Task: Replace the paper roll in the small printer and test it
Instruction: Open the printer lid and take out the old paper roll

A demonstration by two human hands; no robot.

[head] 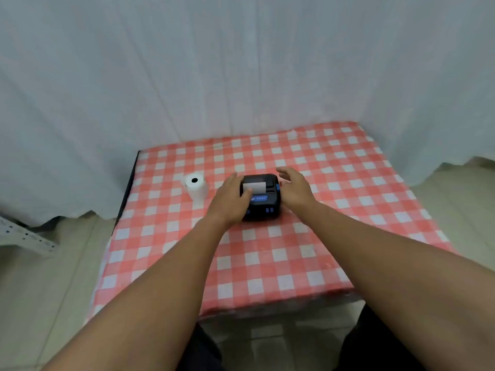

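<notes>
A small black printer with blue buttons sits in the middle of a table covered in red-and-white check cloth. A white strip of paper shows at its top. My left hand rests against the printer's left side, thumb on its top edge. To the right of the printer is my right hand, fingers spread, close beside it or just touching. A white paper roll stands upright on the cloth to the left of the printer.
White curtain hangs behind and around the table. A perforated metal bracket lies on the pale floor at the far left. The table's black left edge is exposed.
</notes>
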